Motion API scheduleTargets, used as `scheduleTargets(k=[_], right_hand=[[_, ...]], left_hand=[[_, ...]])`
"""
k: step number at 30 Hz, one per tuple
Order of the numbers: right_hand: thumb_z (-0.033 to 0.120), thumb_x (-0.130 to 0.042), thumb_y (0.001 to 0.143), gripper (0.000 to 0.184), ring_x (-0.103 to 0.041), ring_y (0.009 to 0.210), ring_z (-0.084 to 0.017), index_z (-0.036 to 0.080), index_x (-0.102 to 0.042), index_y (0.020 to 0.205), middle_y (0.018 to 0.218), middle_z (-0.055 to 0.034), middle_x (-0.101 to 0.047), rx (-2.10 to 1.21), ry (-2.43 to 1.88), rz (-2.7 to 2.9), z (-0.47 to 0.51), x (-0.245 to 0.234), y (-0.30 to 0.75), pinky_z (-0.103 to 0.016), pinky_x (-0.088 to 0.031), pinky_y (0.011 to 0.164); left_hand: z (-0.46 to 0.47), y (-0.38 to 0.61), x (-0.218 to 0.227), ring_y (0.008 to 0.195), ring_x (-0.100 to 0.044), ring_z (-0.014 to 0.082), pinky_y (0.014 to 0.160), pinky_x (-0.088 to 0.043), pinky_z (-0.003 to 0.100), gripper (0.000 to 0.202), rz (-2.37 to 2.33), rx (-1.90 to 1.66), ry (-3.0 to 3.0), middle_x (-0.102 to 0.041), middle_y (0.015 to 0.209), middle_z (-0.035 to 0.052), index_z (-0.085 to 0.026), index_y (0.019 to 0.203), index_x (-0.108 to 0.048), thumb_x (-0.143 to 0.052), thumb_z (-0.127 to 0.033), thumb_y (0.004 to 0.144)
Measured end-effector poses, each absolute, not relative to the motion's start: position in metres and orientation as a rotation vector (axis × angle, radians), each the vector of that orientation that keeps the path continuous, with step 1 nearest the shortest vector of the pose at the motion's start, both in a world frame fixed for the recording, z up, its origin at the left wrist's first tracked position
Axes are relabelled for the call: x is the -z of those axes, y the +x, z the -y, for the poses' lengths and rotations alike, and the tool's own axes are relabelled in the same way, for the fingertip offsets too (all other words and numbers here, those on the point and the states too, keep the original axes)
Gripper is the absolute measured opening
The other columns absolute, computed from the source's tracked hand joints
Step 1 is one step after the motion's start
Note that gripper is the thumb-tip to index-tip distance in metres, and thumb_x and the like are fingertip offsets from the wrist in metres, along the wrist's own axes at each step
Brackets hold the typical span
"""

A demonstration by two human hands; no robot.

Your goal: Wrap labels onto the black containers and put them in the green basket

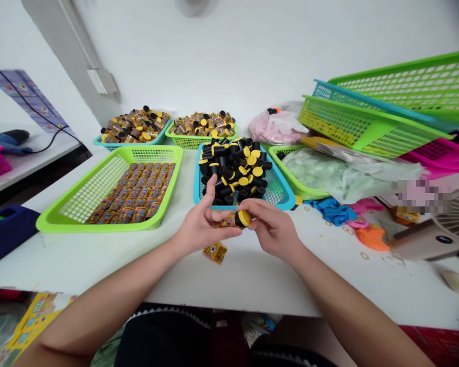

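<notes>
My left hand [199, 224] is closed around a small black tube with a yellow cap [244, 218], which lies on its side with a printed orange wrap partly showing between the fingers. The fingers of my right hand [274, 230] pinch the capped end. Below the hands, a small printed orange label [214, 253] lies flat on the white table [252, 285]. Just beyond them stands a blue basket [283, 191] piled with black tubes with yellow caps [237, 168].
At left, a green basket [46, 221] holds rows of wrapped tubes [137, 193]. Two more filled baskets [132, 127] [202, 125] stand against the wall. Stacked baskets [371, 122], plastic bags [325, 171], balloons [334, 210] and a fan [424, 239] occupy the right.
</notes>
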State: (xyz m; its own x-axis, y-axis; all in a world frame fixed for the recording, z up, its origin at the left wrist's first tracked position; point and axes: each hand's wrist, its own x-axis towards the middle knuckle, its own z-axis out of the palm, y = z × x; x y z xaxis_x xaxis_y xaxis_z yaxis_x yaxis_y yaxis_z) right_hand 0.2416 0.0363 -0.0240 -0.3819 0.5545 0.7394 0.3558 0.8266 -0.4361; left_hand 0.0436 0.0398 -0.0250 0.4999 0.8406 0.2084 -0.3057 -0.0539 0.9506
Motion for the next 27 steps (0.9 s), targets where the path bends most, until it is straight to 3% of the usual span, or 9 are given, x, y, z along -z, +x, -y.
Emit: scheduleTargets(k=[6, 9, 12, 15, 17, 19, 21, 24, 27], right_hand=[[0.023, -0.05, 0.095, 0.023, -0.066, 0.094, -0.017, 0.022, -0.063, 0.114, 0.107, -0.0089, -0.068, -0.324, -0.637, 2.021, -0.039, 0.024, 0.245, -0.031, -0.058, 0.079], [0.03, -0.062, 0.09, 0.021, -0.067, 0.084, -0.016, 0.023, -0.066, 0.109, 0.099, -0.0067, -0.068, -0.523, -0.736, 1.894, -0.041, 0.025, 0.243, -0.03, -0.06, 0.072], [0.035, -0.064, 0.089, 0.022, -0.068, 0.082, -0.015, 0.024, -0.066, 0.108, 0.099, -0.0058, -0.068, -0.592, -0.805, 1.812, -0.041, 0.028, 0.238, -0.029, -0.062, 0.071], [0.036, -0.06, 0.092, 0.026, -0.067, 0.1, -0.018, 0.027, -0.061, 0.116, 0.112, -0.0075, -0.066, -0.33, -0.791, 1.858, -0.038, 0.032, 0.232, -0.036, -0.06, 0.087], [0.039, -0.066, 0.088, 0.041, -0.063, 0.111, -0.022, 0.027, -0.054, 0.126, 0.118, -0.0095, -0.063, -0.136, -0.75, 1.971, -0.035, 0.037, 0.229, -0.042, -0.056, 0.096], [0.037, -0.071, 0.083, 0.059, -0.06, 0.116, -0.026, 0.025, -0.045, 0.135, 0.121, -0.0123, -0.06, 0.008, -0.741, 2.056, -0.033, 0.043, 0.224, -0.045, -0.054, 0.098], [0.028, -0.071, 0.082, 0.064, -0.058, 0.116, -0.027, 0.022, -0.039, 0.138, 0.12, -0.014, -0.057, 0.125, -0.772, 2.018, -0.031, 0.048, 0.22, -0.047, -0.055, 0.096], [0.02, -0.069, 0.078, 0.059, -0.059, 0.111, -0.028, 0.021, -0.044, 0.131, 0.112, -0.0122, -0.058, 0.181, -0.763, 1.938, -0.027, 0.051, 0.216, -0.047, -0.056, 0.091], [0.019, -0.069, 0.075, 0.056, -0.062, 0.107, -0.026, 0.022, -0.047, 0.126, 0.109, -0.0104, -0.06, 0.047, -0.698, 1.949, -0.022, 0.046, 0.214, -0.044, -0.057, 0.088]], left_hand=[[-0.038, 0.045, 0.025, 0.067, -0.069, 0.0099, 0.071, -0.056, 0.023, 0.132, -0.505, -0.986, 1.28, -0.078, 0.081, -0.0025, -0.029, 0.147, 0.03, -0.08, -0.019, 0.075], [-0.037, 0.047, 0.027, 0.068, -0.069, 0.0111, 0.069, -0.057, 0.024, 0.134, -0.61, -1.068, 1.3, -0.078, 0.093, 0.0007, -0.032, 0.147, 0.03, -0.082, -0.019, 0.074], [-0.037, 0.047, 0.029, 0.074, -0.071, 0.0157, 0.069, -0.06, 0.029, 0.137, -0.756, -1.144, 1.342, -0.077, 0.103, 0.0048, -0.033, 0.149, 0.027, -0.084, -0.022, 0.07], [-0.038, 0.046, 0.027, 0.08, -0.073, 0.019, 0.073, -0.061, 0.033, 0.139, -0.839, -1.219, 1.327, -0.077, 0.102, 0.005, -0.033, 0.152, 0.022, -0.087, -0.024, 0.065], [-0.037, 0.046, 0.024, 0.08, -0.072, 0.0183, 0.078, -0.06, 0.033, 0.139, -0.852, -1.258, 1.301, -0.077, 0.096, 0.0035, -0.031, 0.153, 0.019, -0.087, -0.024, 0.064], [-0.036, 0.048, 0.022, 0.075, -0.071, 0.0164, 0.078, -0.058, 0.032, 0.137, -0.843, -1.271, 1.276, -0.077, 0.089, 0.0012, -0.03, 0.154, 0.017, -0.087, -0.024, 0.065], [-0.034, 0.052, 0.021, 0.068, -0.069, 0.0147, 0.072, -0.057, 0.029, 0.134, -0.809, -1.234, 1.218, -0.076, 0.081, -0.0012, -0.029, 0.154, 0.014, -0.087, -0.025, 0.066], [-0.032, 0.057, 0.024, 0.063, -0.065, 0.0128, 0.064, -0.052, 0.025, 0.12, -0.717, -1.065, 1.091, -0.071, 0.073, -0.0038, -0.026, 0.156, -0.006, -0.086, -0.027, 0.066], [-0.031, 0.062, 0.031, 0.065, -0.062, 0.0116, 0.064, -0.049, 0.023, 0.075, -0.577, -0.848, 1.073, -0.065, 0.069, -0.0029, -0.016, 0.136, -0.046, -0.081, -0.032, 0.072]])
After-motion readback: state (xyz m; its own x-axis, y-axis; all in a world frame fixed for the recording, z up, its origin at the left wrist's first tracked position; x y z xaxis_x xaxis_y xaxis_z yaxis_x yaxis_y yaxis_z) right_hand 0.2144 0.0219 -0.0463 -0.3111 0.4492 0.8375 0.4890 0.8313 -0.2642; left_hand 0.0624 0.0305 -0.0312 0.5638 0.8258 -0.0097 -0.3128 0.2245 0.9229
